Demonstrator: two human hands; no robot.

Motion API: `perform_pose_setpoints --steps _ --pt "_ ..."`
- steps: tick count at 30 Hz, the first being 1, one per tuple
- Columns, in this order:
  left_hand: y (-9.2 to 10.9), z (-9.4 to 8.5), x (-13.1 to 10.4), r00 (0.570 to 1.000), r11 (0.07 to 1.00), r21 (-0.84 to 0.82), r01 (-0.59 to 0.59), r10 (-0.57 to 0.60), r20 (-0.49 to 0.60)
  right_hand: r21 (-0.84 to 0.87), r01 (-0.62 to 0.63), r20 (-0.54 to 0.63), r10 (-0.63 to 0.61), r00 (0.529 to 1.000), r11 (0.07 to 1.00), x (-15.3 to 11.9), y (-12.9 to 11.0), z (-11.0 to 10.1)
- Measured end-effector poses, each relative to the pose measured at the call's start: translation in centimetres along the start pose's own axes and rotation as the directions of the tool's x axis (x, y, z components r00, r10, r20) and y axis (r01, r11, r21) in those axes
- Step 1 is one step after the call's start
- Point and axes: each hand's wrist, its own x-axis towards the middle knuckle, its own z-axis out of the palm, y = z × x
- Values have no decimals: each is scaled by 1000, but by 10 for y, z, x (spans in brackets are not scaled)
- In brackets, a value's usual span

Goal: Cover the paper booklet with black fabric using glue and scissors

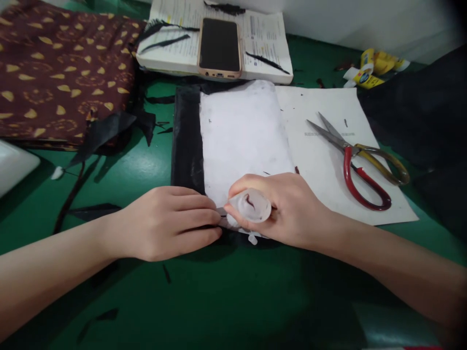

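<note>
My right hand (pixel 292 209) is closed around a translucent white squeeze bottle (pixel 257 206), its round end facing up toward me. The bottle is over the near edge of a white rectangular sheet (pixel 242 131), which lies on black material (pixel 187 141). A dark mark shows inside the bottle's end; its lower tip is hidden by the hand. A small white piece (pixel 252 238) hangs just below it. My left hand (pixel 175 221) lies palm down, fingers stretched out, with the fingertips at the near left corner of the white sheet and black material.
Red-handled scissors (pixel 359 165) lie with blades apart on white paper (pixel 314 104) at right. A phone (pixel 220 46) rests on an open book (pixel 166 58) behind. Maroon patterned cloth (pixel 62 73), black scraps (pixel 109 131) and yellow tubes (pixel 368 78) are around on the green table (pixel 204 301).
</note>
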Motion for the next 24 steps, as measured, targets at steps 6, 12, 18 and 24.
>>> perform_pose_setpoints --steps 6,12,18,24 --pt "2 -1 0 1000 1000 17 11 -11 16 39 8 -52 -6 999 999 -2 0 2" --pt "4 -1 -3 999 1000 -15 20 -19 47 140 -174 -88 187 978 975 2 0 2" --pt "4 -2 0 999 1000 10 5 -5 48 170 -110 -98 128 987 979 1 0 2" --pt "5 -3 1 999 1000 11 24 -25 47 366 -6 -28 17 999 931 3 0 0"
